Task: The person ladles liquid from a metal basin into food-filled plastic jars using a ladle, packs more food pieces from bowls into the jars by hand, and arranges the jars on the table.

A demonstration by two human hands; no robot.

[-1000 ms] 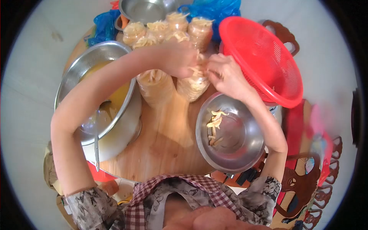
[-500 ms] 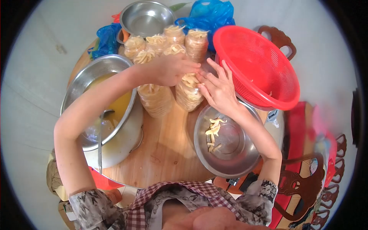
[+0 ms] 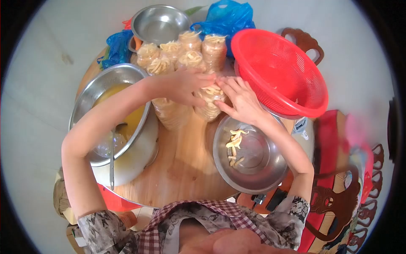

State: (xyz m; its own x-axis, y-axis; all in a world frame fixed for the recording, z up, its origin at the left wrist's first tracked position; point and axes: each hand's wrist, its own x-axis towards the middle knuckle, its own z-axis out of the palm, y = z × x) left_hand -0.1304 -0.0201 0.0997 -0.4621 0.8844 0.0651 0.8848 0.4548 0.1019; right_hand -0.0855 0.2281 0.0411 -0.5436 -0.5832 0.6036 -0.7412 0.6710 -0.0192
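Note:
A clear jar (image 3: 207, 111) packed with pale strips stands between my two hands, its mouth partly covered by them. My left hand (image 3: 184, 86) reaches across its left side, thumb low on the jar and fingers over the far rim. From the right, my right hand (image 3: 240, 98) cups the rim, thumb at the near side and fingertips close to those of the left. Another filled jar (image 3: 169, 114) stands just left, partly under my left forearm. Behind them several more filled jars (image 3: 214, 55) stand grouped.
At left, a steel basin (image 3: 80, 101) of yellowish liquid holds a ladle (image 3: 112, 165). A steel bowl (image 3: 266, 165) with a few strips sits at right, below a red colander (image 3: 279, 67). Behind are an empty steel bowl (image 3: 160, 25) and blue plastic bags (image 3: 228, 17).
My left thumb has come down against the jar's side, and my right fingers have lowered from raised and spread onto its rim. The view has shifted slightly.

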